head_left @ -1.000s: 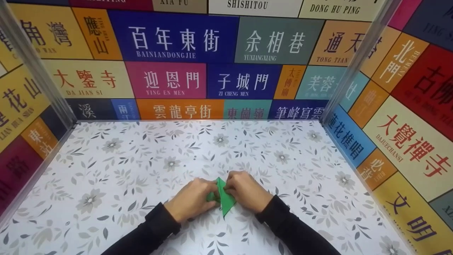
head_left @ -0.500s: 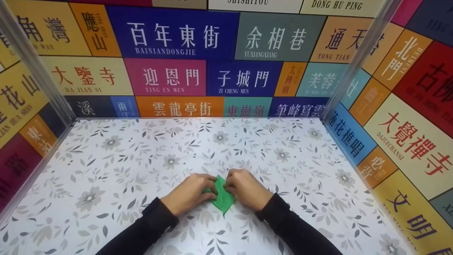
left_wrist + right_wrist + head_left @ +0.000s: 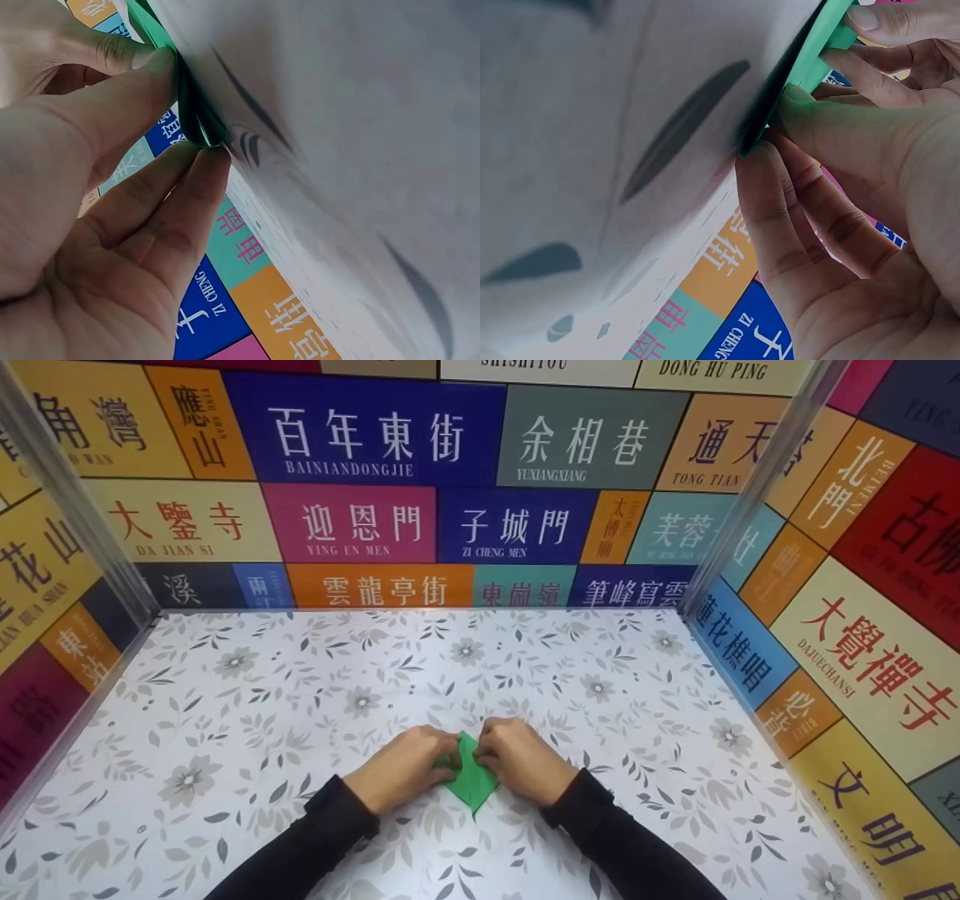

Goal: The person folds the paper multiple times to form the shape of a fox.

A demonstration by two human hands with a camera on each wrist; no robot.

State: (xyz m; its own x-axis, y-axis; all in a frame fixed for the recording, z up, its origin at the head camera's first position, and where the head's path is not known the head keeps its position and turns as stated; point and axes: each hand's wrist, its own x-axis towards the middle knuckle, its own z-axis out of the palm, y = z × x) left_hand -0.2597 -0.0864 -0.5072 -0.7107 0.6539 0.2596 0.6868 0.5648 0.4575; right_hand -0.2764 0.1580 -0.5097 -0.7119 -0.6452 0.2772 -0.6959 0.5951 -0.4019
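Observation:
A small green sheet of folded paper lies on the patterned tabletop, a diamond in outline with one point toward the person. On its left side the left hand pinches the edge between thumb and fingers. The right hand grips the opposite side the same way. From the left wrist, the paper appears edge-on, with its layers slightly apart at the left fingertips. In the right wrist view, the right thumb presses the green paper beside the fingers. Parts of the paper are hidden behind both hands.
White tabletop printed with grey flowers and leaves spreads around the hands. Upright panels with coloured sign prints, such as the back panel, stand at the rear and both sides. Clear corner strips join them.
The raised centre fold of the paper has opened out to the left, so a narrow shape became a flatter diamond. The left hand shifted slightly left; the right hand stayed nearly still.

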